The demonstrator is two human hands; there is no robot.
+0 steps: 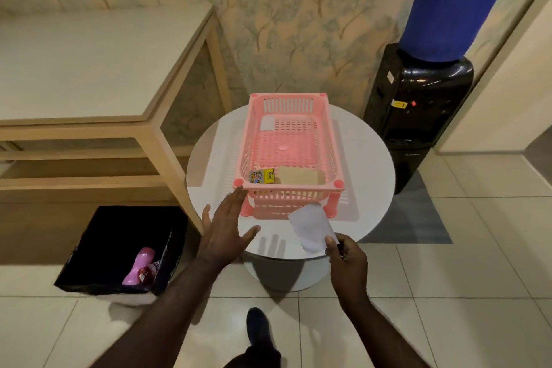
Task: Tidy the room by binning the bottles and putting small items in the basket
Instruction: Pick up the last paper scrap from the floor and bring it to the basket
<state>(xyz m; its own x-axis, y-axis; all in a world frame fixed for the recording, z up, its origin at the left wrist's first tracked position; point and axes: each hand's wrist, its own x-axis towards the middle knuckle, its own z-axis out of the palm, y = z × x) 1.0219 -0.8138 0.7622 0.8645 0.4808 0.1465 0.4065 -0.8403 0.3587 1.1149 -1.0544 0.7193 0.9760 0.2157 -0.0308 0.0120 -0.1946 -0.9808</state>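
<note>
A pink basket (288, 146) with holes in its sides stands on short legs on a round white surface (367, 164). Inside it, at the near end, lie a small yellow box (262, 177) with a picture on it and a tan block (300, 175), side by side and touching. At the far left corner of the basket leans a small white thing (267, 123).

The right hand (348, 257) pinches a white piece of paper (310, 227) between thumb and fingers. The paper sticks up and away, and its far end is just in front of the basket's near wall. The left hand (222, 233) is flat with its fingers spread apart and holds nothing. Its fingertips are right by the basket's near left corner; I cannot tell if they touch it.

On the floor to the left sits a black bin (98, 251). In it lie a pink bottle (139, 266) and a dark bottle with a red cap (148, 270), next to each other.

Behind the bin is a light wooden table (155, 125) with shelves. To the right of the round surface stands a black water cooler (418, 104) with a blue bottle (451, 3) on top. A dark shoe (258, 329) shows on the tiled floor (448, 293).
</note>
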